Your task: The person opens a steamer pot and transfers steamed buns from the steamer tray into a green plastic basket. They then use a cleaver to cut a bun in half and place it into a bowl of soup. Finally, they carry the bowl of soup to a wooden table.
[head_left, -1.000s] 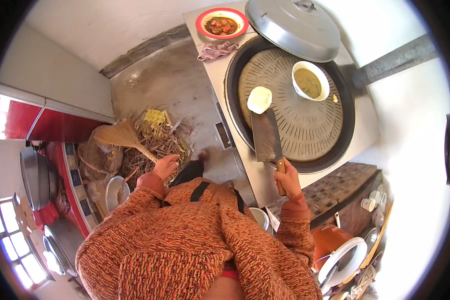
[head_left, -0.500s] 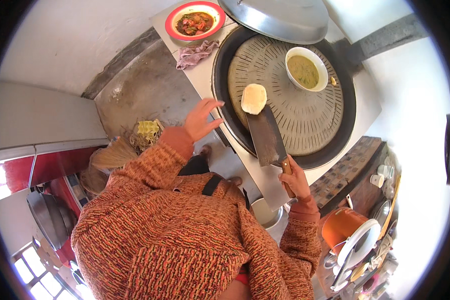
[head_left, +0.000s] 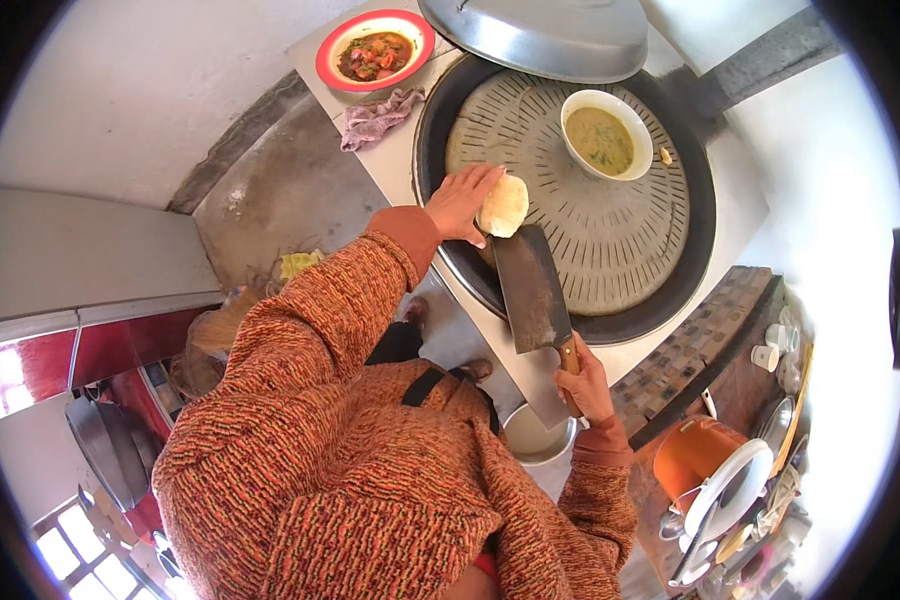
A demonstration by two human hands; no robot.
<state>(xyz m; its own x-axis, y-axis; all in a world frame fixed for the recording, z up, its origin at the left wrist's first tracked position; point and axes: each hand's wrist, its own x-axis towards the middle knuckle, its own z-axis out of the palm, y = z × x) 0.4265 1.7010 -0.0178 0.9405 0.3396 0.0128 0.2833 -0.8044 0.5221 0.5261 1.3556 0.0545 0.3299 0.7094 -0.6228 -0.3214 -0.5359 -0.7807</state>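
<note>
My right hand (head_left: pixel 584 385) grips the wooden handle of a cleaver (head_left: pixel 532 290). Its broad dark blade reaches over the rim of a large black wok. At the blade's far end sits a pale, round bun (head_left: pixel 505 207). My left hand (head_left: pixel 462 203) is at the bun's left edge, fingers apart, the fingertips beside its top and the thumb beside its lower side. Whether the blade's tip lies under the bun I cannot make out. Beneath them is a round slotted steaming rack (head_left: pixel 610 245) set in the wok (head_left: pixel 670 310).
On the rack stands a white bowl of greenish soup (head_left: pixel 602 140). A metal lid (head_left: pixel 540 40) leans at the wok's far edge. Far left are a red-rimmed dish (head_left: pixel 330 65) and a crumpled cloth (head_left: pixel 380 118). An orange bucket (head_left: pixel 695 452) stands at the right, and a basin (head_left: pixel 535 435) below the counter.
My left hand has moved right and up from beside the wok to the bun's edge. The cleaver and bun have shifted slightly toward me.
</note>
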